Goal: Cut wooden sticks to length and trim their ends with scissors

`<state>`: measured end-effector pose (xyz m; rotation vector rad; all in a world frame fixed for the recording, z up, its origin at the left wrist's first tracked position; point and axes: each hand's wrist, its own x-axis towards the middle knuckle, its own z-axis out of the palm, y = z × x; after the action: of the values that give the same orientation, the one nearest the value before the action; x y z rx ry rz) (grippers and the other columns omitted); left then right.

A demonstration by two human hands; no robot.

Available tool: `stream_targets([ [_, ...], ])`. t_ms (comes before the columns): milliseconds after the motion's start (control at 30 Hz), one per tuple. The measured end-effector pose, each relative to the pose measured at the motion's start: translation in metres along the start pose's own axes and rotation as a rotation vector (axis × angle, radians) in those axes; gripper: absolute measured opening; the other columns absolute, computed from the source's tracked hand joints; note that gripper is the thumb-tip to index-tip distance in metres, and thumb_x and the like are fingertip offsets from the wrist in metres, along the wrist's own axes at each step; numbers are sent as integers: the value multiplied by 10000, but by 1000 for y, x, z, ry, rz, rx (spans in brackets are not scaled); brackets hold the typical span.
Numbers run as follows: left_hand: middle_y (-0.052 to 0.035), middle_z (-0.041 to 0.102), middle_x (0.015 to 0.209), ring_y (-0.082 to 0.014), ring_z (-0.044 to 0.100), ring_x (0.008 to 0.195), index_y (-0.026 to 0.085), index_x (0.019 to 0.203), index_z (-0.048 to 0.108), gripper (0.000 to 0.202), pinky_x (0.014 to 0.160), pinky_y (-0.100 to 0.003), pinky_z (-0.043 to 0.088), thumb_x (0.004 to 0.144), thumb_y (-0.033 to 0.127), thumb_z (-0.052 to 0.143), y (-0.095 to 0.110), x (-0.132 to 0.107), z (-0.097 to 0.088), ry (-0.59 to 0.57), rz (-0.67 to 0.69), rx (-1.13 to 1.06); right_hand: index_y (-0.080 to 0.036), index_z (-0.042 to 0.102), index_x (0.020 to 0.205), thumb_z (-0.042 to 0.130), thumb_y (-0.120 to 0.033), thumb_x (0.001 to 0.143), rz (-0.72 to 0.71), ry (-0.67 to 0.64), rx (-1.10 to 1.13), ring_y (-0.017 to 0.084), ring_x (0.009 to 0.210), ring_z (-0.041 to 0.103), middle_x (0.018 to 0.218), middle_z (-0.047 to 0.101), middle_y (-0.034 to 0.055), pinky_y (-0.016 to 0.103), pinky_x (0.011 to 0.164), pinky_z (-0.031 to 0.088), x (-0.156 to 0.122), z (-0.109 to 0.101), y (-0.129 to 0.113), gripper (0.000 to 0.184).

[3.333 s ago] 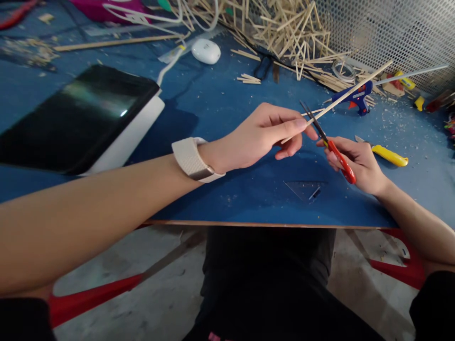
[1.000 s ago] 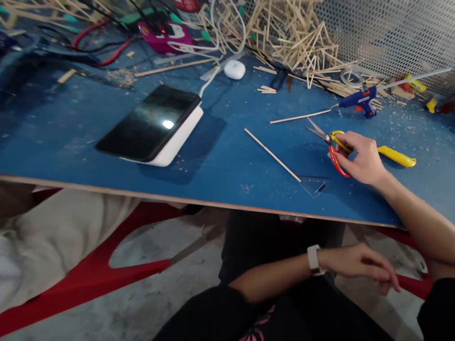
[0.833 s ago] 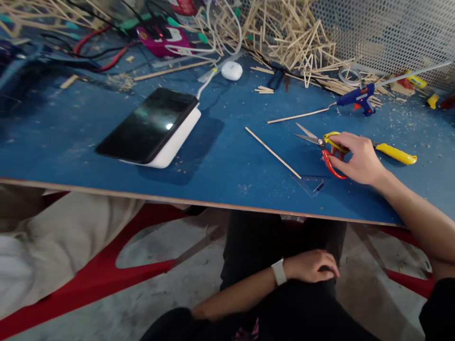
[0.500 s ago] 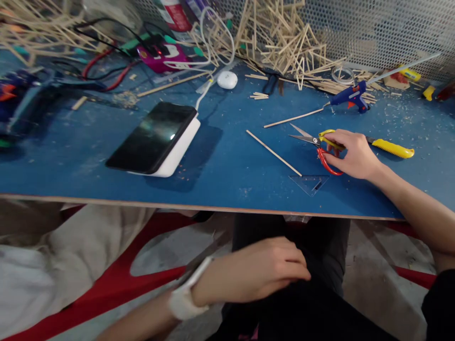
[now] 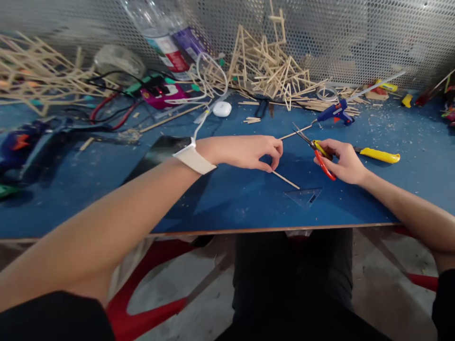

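Left hand pinching wooden stick at frame centre, stick trailing lower-right toward right hand gripping scissors

No word, number or brand can be read anywhere. The clear plastic bottle standing at the back of the counter carries a label in red, white and purple, but its print is too blurred and tilted to make out. The transparent set square near the counter's front edge shows a dark mark, too small to read. The pink power strip shows no legible marking either.
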<state>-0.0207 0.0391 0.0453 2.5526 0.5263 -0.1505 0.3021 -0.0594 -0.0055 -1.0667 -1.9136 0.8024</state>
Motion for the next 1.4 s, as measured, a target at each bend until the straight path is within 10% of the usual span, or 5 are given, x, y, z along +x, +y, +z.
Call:
stream_targets([
  [200, -78, 792, 1082, -235, 725, 898, 205, 1140, 740, 232, 840, -338, 512, 1123, 378, 586, 20, 9, -8, 152, -112, -48, -217, 747, 1148, 832, -726, 1014, 28, 200, 193, 139, 722, 578, 825, 651, -27, 331, 687, 476, 0, 10, -4, 533],
  [400, -63, 776, 1007, -171, 696, 708, 214, 1216, 670, 150, 722, -309, 575, 1158, 176, 537, 27, 38, 19, 785, -189, -269, -263, 701, 1166, 881, -822, 953, -15, 409, 295, 151, 728, 625, 853, 660, -22, 337, 723, 581, 28, 4, -5, 625],
  [600, -5, 637, 912, -110, 571, 494, 212, 1209, 671, 90, 440, -234, 442, 1159, 237, 601, 13, 54, 55, 1053, -86, -652, -250, 648, 954, 865, -925, 878, 180, 285, 407, 118, 618, 591, 844, 644, -16, 304, 555, 480, 61, 5, -1, 713],
  [867, 52, 544, 770, -96, 518, 464, 232, 1129, 654, 392, 436, -228, 407, 1207, 615, 685, 26, 45, 66, 1105, 54, -622, -173, 756, 974, 999, -744, 823, 276, 37, 282, 89, 588, 495, 709, 596, -46, 284, 528, 354, 30, 19, -15, 639],
  [1400, 29, 570, 669, -149, 505, 568, 173, 1047, 814, 346, 587, -286, 362, 1186, 376, 571, 30, 30, 54, 978, 6, -229, -140, 819, 957, 1002, -706, 797, 361, -13, 365, 71, 517, 488, 672, 594, -44, 274, 490, 322, 30, 11, -12, 616],
])
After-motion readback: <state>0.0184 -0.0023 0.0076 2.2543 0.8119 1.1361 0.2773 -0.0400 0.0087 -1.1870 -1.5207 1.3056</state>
